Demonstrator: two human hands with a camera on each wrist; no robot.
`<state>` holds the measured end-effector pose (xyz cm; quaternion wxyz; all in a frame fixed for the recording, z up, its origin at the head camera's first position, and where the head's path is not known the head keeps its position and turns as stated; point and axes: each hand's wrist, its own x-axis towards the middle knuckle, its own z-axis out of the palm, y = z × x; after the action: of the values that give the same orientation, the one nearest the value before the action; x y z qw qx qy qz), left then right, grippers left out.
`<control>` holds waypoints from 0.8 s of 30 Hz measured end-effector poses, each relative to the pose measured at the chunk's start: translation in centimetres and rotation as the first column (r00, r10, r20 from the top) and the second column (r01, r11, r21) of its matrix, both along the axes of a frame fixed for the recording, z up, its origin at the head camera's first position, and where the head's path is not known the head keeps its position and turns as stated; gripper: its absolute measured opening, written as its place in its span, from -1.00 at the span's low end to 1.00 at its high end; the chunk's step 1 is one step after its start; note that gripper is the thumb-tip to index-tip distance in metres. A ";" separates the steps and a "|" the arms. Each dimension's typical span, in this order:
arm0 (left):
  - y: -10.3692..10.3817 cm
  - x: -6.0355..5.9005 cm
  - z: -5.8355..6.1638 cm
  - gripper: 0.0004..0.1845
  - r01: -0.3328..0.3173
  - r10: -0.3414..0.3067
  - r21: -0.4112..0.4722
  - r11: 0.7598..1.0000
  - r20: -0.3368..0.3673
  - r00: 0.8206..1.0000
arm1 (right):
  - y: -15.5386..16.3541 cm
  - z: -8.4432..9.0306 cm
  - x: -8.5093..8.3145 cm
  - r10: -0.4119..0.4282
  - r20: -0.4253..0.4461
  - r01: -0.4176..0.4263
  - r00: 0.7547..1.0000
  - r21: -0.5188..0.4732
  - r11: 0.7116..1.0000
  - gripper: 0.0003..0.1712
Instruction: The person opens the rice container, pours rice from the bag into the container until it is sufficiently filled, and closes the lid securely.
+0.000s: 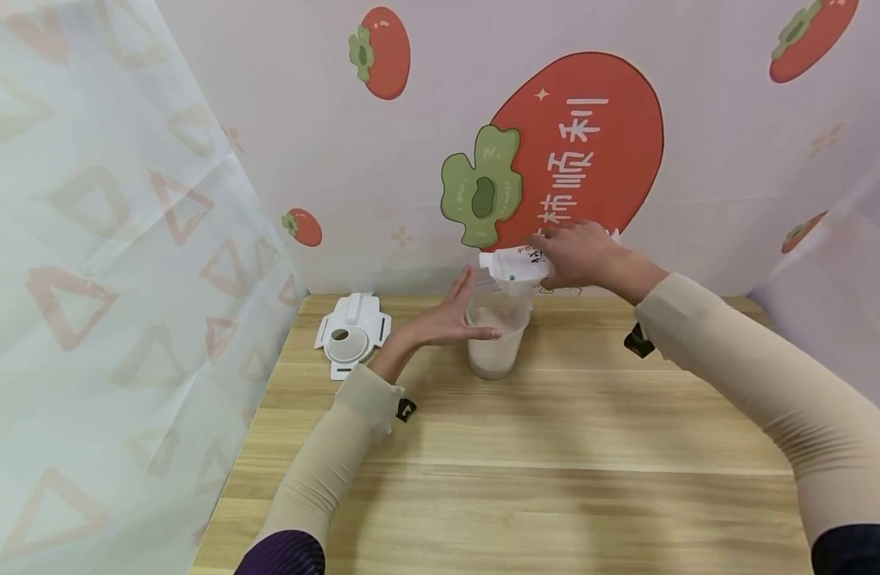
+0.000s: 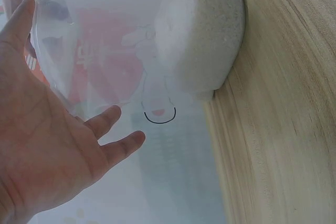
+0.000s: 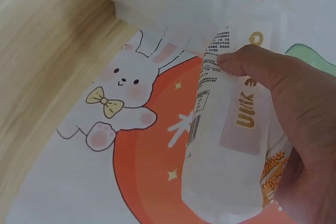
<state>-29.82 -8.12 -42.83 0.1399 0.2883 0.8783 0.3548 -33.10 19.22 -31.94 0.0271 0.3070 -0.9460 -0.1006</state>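
Note:
A clear plastic jar (image 1: 496,339) stands on the wooden table (image 1: 526,447), partly filled with white grains (image 2: 202,30). My left hand (image 1: 450,315) lies flat against the jar's left side with straight fingers (image 2: 113,119). My right hand (image 1: 580,254) grips a white printed bag (image 1: 515,263) tipped over the jar's mouth; in the right wrist view the thumb (image 3: 247,61) presses on the bag (image 3: 231,129).
A white plastic lid piece (image 1: 352,331) with a round opening lies at the table's back left. A persimmon-print backdrop (image 1: 576,152) rises right behind the jar. A pale patterned curtain (image 1: 88,279) closes off the left side.

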 end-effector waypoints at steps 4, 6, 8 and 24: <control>0.0 0.0 0.0 0.40 -0.003 0.003 -0.010 1.000 -0.001 1.000 | 0.4 -0.3 -0.1 -0.019 0.021 0.020 1.000 -0.041 0.999 -0.05; 0.0 0.0 0.1 0.40 -0.003 0.003 -0.019 1.000 0.003 1.000 | 0.7 -0.4 -0.2 -0.032 0.041 0.034 0.999 -0.055 0.998 -0.03; 0.0 0.0 0.1 0.40 -0.002 0.002 -0.025 1.000 0.006 1.000 | 0.9 -0.7 -0.3 -0.048 0.065 0.053 0.997 -0.073 0.996 -0.02; 0.0 0.0 -0.1 0.40 -0.013 0.013 -0.011 1.000 0.004 1.000 | 2.7 -2.5 -0.9 -0.057 0.275 0.145 0.960 -0.310 0.940 0.03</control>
<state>-29.85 -8.11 -42.93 0.1408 0.2812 0.8818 0.3514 -34.04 21.97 -34.43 -0.0530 0.2594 -0.9594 0.0977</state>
